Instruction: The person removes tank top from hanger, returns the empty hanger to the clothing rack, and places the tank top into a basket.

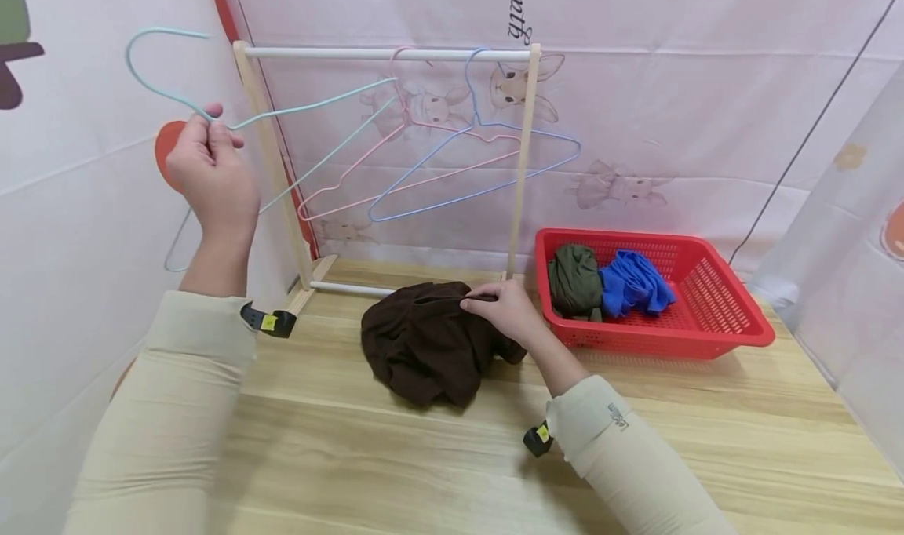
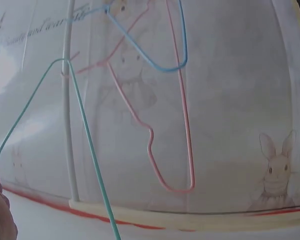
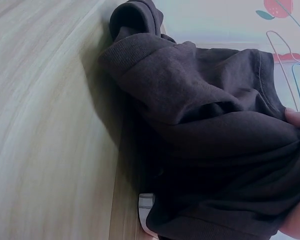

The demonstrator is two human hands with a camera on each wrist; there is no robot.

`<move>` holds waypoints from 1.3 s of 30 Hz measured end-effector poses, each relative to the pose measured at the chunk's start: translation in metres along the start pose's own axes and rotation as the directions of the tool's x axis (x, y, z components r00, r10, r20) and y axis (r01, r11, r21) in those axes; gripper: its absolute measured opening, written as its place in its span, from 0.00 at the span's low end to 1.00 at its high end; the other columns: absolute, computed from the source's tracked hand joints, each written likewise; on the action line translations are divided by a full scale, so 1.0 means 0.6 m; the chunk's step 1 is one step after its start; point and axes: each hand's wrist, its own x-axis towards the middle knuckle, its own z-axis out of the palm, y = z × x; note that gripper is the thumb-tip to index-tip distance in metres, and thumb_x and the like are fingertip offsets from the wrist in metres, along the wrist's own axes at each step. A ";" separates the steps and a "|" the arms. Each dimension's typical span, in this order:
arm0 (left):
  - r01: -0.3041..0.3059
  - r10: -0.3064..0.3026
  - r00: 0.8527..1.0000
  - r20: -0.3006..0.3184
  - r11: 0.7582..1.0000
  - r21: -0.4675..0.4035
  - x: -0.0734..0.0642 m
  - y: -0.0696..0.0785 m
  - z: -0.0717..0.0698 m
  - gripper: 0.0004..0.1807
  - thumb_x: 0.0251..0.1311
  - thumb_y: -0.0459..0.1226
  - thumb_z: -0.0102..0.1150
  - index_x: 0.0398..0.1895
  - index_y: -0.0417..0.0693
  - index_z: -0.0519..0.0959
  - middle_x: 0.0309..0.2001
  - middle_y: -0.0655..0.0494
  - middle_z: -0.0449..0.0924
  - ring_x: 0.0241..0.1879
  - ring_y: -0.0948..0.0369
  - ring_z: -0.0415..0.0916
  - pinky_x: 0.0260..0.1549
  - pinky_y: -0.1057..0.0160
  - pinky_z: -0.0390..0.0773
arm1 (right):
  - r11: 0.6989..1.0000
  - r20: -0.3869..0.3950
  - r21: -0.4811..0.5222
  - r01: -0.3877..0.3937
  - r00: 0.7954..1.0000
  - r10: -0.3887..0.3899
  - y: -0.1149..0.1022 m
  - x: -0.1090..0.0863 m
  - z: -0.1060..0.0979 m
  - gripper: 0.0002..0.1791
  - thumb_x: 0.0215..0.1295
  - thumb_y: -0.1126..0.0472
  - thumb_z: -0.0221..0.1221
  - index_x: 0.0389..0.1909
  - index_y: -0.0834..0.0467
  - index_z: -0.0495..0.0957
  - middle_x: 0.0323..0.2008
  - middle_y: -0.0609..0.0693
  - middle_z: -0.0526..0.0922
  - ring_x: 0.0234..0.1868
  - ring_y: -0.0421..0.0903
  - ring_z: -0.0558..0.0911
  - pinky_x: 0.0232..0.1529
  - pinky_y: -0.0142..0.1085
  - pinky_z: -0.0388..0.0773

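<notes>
Up at the left in the head view, my left hand [image 1: 215,170] pinches a mint-green wire hanger [image 1: 304,110] just below its hook. The hanger is tilted, and one shoulder points toward the rack. On the table, a dark brown garment [image 1: 431,343] lies bunched in front of the rack. My right hand [image 1: 512,311] pinches the garment's upper right edge between thumb and fingers. The right wrist view shows the brown cloth [image 3: 205,110] raised at that edge, with ribbed bands on it. Only part of the left hand [image 2: 0,212] shows in the left wrist view.
A wooden rack with a white rail [image 1: 318,52] stands at the back. From it hang a pink hanger [image 1: 353,166] and a blue hanger [image 1: 424,162]. To the right, a red basket [image 1: 713,300] holds an olive-green cloth [image 1: 575,280] and a blue cloth [image 1: 636,284].
</notes>
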 end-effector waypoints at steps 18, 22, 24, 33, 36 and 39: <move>0.076 -0.146 0.966 0.214 0.949 0.306 0.028 -0.064 0.044 0.17 0.74 0.43 0.43 0.34 0.46 0.80 0.56 0.56 0.82 0.52 0.60 0.77 0.43 0.72 0.73 | 0.999 -0.008 -0.030 -0.017 1.000 0.017 0.007 0.001 -0.012 0.13 0.61 0.52 0.67 0.43 0.54 0.88 0.43 0.52 0.87 0.50 0.48 0.82 0.52 0.45 0.78; 0.048 -0.172 0.942 0.288 0.918 0.393 0.037 -0.063 0.063 0.19 0.75 0.43 0.40 0.38 0.43 0.80 0.42 0.56 0.83 0.41 0.63 0.74 0.37 0.70 0.70 | 0.999 -0.006 -0.031 -0.025 1.000 0.024 0.008 0.001 -0.012 0.13 0.61 0.52 0.67 0.43 0.53 0.88 0.44 0.51 0.87 0.50 0.48 0.82 0.53 0.45 0.78; 0.018 -0.166 0.933 0.320 0.909 0.417 0.040 -0.062 0.073 0.19 0.75 0.42 0.41 0.39 0.41 0.80 0.34 0.56 0.80 0.37 0.64 0.72 0.34 0.70 0.68 | 0.999 -0.004 -0.027 -0.024 1.000 0.024 0.007 0.001 -0.012 0.13 0.61 0.52 0.67 0.43 0.53 0.88 0.44 0.51 0.88 0.50 0.48 0.82 0.53 0.45 0.78; -0.079 -0.126 0.898 0.421 0.896 0.437 0.061 -0.051 0.111 0.21 0.75 0.42 0.41 0.47 0.39 0.83 0.41 0.49 0.83 0.44 0.59 0.75 0.38 0.70 0.68 | 1.000 0.004 -0.008 0.006 1.000 -0.006 0.005 0.001 -0.014 0.13 0.61 0.53 0.67 0.43 0.55 0.88 0.42 0.51 0.88 0.49 0.47 0.83 0.52 0.44 0.78; -0.066 -0.142 0.893 0.428 0.897 0.436 0.071 -0.046 0.123 0.21 0.74 0.43 0.42 0.48 0.40 0.83 0.36 0.56 0.80 0.40 0.63 0.73 0.38 0.70 0.69 | 1.000 0.007 -0.010 0.006 1.000 -0.006 0.007 -0.001 -0.015 0.14 0.61 0.53 0.67 0.44 0.57 0.87 0.42 0.51 0.88 0.49 0.47 0.83 0.52 0.44 0.78; -0.059 -0.151 0.893 0.423 0.894 0.444 0.078 -0.041 0.136 0.21 0.74 0.44 0.42 0.48 0.41 0.83 0.31 0.63 0.77 0.41 0.63 0.73 0.40 0.69 0.70 | 1.000 0.011 -0.011 0.007 1.000 -0.007 0.008 -0.003 -0.015 0.15 0.61 0.52 0.67 0.44 0.57 0.87 0.42 0.50 0.88 0.49 0.47 0.83 0.52 0.44 0.78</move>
